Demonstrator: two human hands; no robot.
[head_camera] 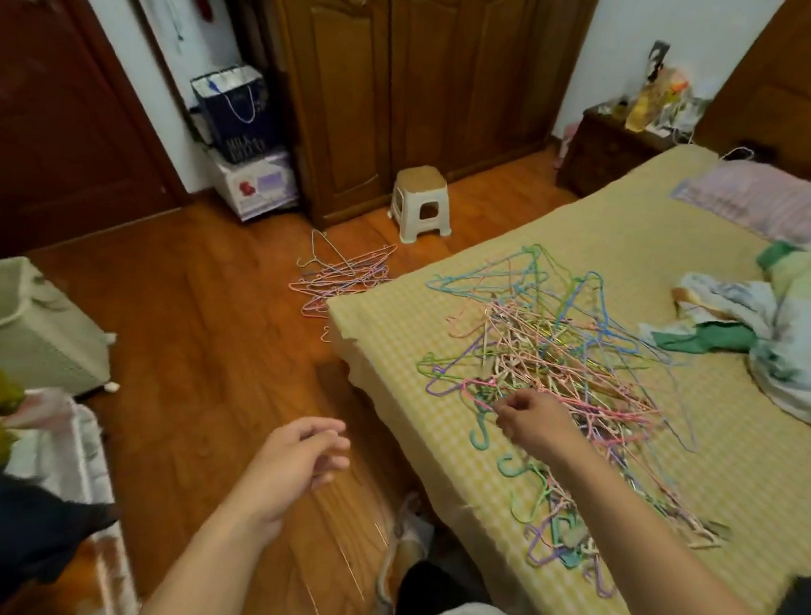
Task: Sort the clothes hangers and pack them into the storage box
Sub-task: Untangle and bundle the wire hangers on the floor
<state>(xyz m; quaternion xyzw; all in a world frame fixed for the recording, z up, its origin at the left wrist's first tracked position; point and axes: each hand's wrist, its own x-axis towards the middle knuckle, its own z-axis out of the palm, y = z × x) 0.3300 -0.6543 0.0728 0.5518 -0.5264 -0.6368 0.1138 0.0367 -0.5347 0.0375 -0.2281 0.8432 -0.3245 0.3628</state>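
A big tangle of thin wire hangers (554, 360) in pink, blue, green and purple lies on the yellow checked bed (736, 461). My right hand (536, 417) reaches into the near left side of that pile, fingers curled and pinching a pink hanger. My left hand (294, 465) hovers over the wooden floor left of the bed, fingers relaxed and holding nothing. A smaller heap of mostly pink hangers (340, 276) rests on the floor by the bed's far corner. A pale storage box (36, 323) stands at the left edge.
A small plastic stool (420, 203) stands before the wooden wardrobe (404, 84). Crumpled bedding (774, 337) and a pillow (766, 197) lie on the bed's right side. Bags and a carton (251, 184) sit by the door. Clothes lie at the lower left.
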